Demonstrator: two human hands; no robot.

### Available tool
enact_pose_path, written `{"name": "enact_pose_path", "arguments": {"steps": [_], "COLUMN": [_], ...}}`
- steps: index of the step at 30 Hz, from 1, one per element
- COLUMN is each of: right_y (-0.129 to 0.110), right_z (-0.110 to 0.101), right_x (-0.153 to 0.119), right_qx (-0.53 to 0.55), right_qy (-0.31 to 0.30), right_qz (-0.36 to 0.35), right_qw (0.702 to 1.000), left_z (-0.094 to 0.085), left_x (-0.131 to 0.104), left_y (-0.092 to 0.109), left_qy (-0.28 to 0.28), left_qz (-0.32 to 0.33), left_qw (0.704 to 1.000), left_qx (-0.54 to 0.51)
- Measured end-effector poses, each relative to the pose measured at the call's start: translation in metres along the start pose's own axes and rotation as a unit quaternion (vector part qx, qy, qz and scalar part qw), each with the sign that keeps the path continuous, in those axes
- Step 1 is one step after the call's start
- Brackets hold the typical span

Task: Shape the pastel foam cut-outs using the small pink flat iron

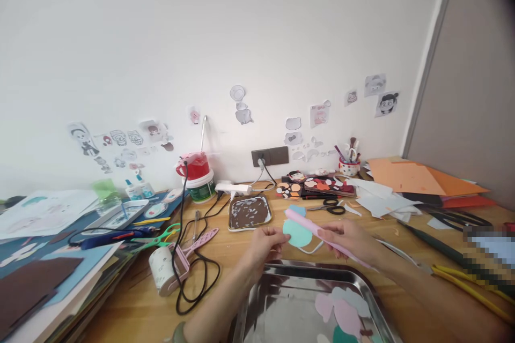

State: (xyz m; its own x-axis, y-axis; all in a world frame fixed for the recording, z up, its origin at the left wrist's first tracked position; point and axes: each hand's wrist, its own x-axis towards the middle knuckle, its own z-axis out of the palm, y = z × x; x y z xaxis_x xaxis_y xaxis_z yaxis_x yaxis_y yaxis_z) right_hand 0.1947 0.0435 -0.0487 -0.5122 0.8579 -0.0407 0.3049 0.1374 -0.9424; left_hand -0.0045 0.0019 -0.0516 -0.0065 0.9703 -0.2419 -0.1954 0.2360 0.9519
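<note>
My left hand point(269, 245) pinches the left edge of a rounded teal cutout point(296, 235), thumb and fingertips together. In my right hand point(346, 240) is a slim pink wand-like tool point(301, 220), which resembles a small hair straightener. Its front end crosses the cutout's upper right part; whether it presses on it I cannot tell. A blue piece point(298, 209) shows just behind that end. Both hands are above the far rim of a metal tray point(289, 300). Inside the tray lie pink cutouts point(346, 317), grey-blue ones and green ones.
Black-handled scissors point(332, 206) and a brown-smeared white dish point(250, 212) lie beyond my hands. A lint roller point(163, 270) with looping black cables point(205, 284) is at left, beside stacked sheets point(60, 289). Orange sheets point(406, 176) and yellow-handled pliers point(470, 289) are at right.
</note>
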Motion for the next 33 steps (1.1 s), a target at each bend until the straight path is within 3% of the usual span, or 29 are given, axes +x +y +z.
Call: {"name": "enact_pose_path", "arguments": {"steps": [7, 11, 15, 23, 30, 33], "right_y": [0.010, 0.010, 0.009, -0.004, -0.006, -0.002], "right_z": [-0.016, -0.017, -0.005, 0.005, 0.007, 0.007], "right_x": [-0.007, -0.014, -0.019, -0.025, -0.027, -0.025], "right_qx": [0.017, 0.015, -0.004, -0.013, -0.013, -0.013], "right_qy": [0.071, 0.027, -0.019, -0.048, -0.053, -0.042], "right_qz": [0.035, 0.052, 0.020, 0.032, 0.035, 0.038], "right_qw": [0.997, 0.998, 1.000, 0.998, 0.998, 0.998], "left_z": [-0.008, -0.011, -0.007, 0.005, 0.009, 0.008], "left_x": [0.001, 0.003, 0.001, -0.008, -0.012, -0.011], "left_y": [-0.006, -0.008, -0.008, -0.013, -0.009, -0.012], "left_qy": [-0.005, -0.012, -0.021, -0.069, -0.014, -0.021], "left_qz": [0.002, -0.010, -0.022, -0.060, -0.034, -0.021], "left_qw": [1.000, 1.000, 0.998, 0.995, 0.999, 1.000], "left_qx": [0.005, -0.022, -0.047, -0.047, 0.012, 0.006]}}
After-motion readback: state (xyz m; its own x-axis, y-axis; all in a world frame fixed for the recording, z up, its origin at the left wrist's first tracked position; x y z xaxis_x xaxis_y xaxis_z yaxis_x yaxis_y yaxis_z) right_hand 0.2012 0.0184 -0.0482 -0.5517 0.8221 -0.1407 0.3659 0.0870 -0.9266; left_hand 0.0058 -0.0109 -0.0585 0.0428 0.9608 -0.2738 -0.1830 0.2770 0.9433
